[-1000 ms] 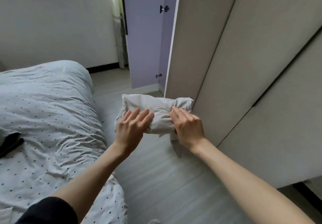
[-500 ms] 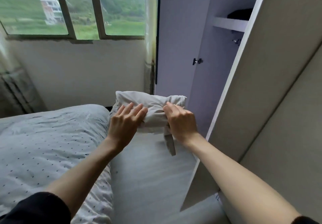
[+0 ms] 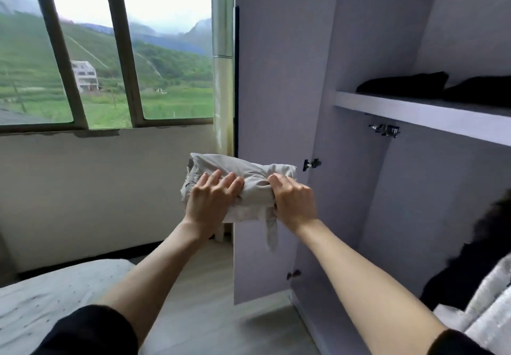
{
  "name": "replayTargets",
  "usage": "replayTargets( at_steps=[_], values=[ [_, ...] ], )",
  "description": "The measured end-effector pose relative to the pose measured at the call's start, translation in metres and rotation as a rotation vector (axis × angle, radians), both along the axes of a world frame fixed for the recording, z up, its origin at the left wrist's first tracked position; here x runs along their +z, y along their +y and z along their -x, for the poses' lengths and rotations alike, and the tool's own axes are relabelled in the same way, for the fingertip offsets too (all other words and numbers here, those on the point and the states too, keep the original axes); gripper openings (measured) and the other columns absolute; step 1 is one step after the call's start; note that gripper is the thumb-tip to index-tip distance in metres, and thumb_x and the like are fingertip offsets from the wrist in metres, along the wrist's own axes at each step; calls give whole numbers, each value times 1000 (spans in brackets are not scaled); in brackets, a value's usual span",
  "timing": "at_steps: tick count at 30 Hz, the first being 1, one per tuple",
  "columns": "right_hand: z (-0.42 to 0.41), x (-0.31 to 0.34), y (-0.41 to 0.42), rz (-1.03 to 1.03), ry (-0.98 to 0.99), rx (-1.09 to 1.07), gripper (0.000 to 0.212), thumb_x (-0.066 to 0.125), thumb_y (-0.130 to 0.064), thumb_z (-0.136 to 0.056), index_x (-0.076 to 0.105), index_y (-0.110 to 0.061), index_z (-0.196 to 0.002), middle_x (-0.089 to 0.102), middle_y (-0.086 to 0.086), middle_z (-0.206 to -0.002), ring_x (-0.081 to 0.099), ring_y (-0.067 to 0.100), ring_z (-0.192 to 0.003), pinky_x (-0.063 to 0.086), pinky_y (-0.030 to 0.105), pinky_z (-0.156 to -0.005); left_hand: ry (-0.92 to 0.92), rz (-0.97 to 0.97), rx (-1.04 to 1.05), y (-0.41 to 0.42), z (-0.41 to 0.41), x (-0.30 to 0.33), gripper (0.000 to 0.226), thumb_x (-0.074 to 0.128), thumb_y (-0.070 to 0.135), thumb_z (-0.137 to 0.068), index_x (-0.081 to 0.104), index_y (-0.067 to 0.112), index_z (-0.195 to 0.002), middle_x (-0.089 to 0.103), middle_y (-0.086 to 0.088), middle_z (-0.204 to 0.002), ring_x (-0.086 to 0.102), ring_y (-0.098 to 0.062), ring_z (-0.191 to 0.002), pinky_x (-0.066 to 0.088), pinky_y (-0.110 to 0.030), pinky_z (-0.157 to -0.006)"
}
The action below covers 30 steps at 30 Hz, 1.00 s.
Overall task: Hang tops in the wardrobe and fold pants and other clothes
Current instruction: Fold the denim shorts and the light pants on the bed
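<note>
Two bare forearms reach forward from the bottom of the view, dark sleeves pushed up near the elbows, the left arm rising toward 1 o'clock and the right toward 11 o'clock. The left hand (image 3: 211, 199) lies palm-down with fingers (image 3: 225, 182) spread and nearly straight over the top of a folded pale garment (image 3: 250, 173). The right hand (image 3: 294, 199) grips the bundle's other end, its fingers curled over the cloth.
</note>
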State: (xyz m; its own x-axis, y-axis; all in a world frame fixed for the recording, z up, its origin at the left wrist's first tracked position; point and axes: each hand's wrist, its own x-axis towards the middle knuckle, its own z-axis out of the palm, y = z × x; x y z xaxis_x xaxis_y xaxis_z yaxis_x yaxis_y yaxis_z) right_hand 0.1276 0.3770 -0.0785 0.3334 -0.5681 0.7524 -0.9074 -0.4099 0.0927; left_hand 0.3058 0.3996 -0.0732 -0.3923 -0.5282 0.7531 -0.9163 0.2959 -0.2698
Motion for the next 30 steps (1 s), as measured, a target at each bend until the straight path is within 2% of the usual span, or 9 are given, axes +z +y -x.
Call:
replayTargets(
  at_steps=[3, 7, 12, 14, 16, 18, 21, 25, 30],
  values=[
    [5, 25, -58, -29, 80, -91, 27, 77, 0, -56, 68, -7, -81, 66, 6, -69, 65, 24, -57, 44, 24, -41, 18, 4, -62, -62, 3, 21, 28, 85, 5, -58, 73, 10, -82, 72, -5, -80, 69, -25, -68, 56, -32, -55],
    [25, 63, -139, -79, 163, -167, 32, 48, -6, -88, 55, -7, -119, 64, 11, -108, 64, 32, -95, 48, 38, -66, 59, -9, -119, -143, 16, 58, 22, 79, 5, -62, 71, 9, -82, 70, -5, -74, 68, -26, -64, 52, -30, -50],
    [58, 112, -206, -24, 176, -330, 39, 44, -10, -91, 46, -12, -130, 58, 6, -127, 59, 29, -110, 48, 39, -73, 39, -2, -235, -228, 44, 106, 22, 69, 1, -69, 69, 8, -90, 71, -8, -80, 68, -31, -68, 48, -33, -48],
    [74, 138, -227, 41, 195, -411, 40, 54, -7, -86, 51, -9, -125, 62, 9, -120, 63, 29, -103, 49, 37, -67, 36, 26, -289, -264, 61, 131, 28, 75, 0, -62, 70, 8, -88, 71, -7, -77, 67, -30, -64, 47, -32, -46],
    [89, 167, -235, 121, 201, -485, 42, 75, 0, -63, 64, -4, -104, 70, 13, -92, 69, 30, -74, 48, 32, -48, 42, 42, -377, -295, 83, 156, 30, 74, -2, -62, 70, 7, -91, 71, -8, -81, 68, -30, -68, 50, -34, -50],
    [106, 189, -238, 163, 220, -586, 42, 80, 5, -49, 67, -2, -89, 70, 13, -74, 67, 29, -56, 43, 27, -39, 76, 72, -483, -320, 108, 176, 31, 67, -2, -71, 68, 4, -101, 71, -12, -91, 68, -33, -80, 51, -39, -59],
    [139, 217, -238, 154, 230, -729, 37, 70, 5, -63, 64, 0, -100, 70, 16, -83, 68, 33, -67, 41, 30, -45, 123, 106, -616, -344, 151, 199, 34, 60, -3, -74, 64, 2, -107, 69, -15, -97, 65, -36, -88, 49, -42, -64],
    [190, 243, -232, 198, 255, -914, 45, 53, -3, -80, 49, -7, -124, 64, 14, -112, 62, 33, -98, 31, 35, -59, 129, 206, -746, -359, 210, 223, 35, 63, -6, -66, 67, 2, -100, 70, -13, -85, 67, -33, -75, 43, -33, -51],
    [246, 274, -217, 239, 355, -1041, 48, 59, 3, -73, 54, -2, -120, 66, 16, -107, 65, 32, -89, 35, 32, -55, 168, 334, -847, -365, 286, 246, 39, 72, -10, -50, 69, 3, -86, 68, -9, -68, 64, -28, -57, 33, -22, -42]
  ],
)
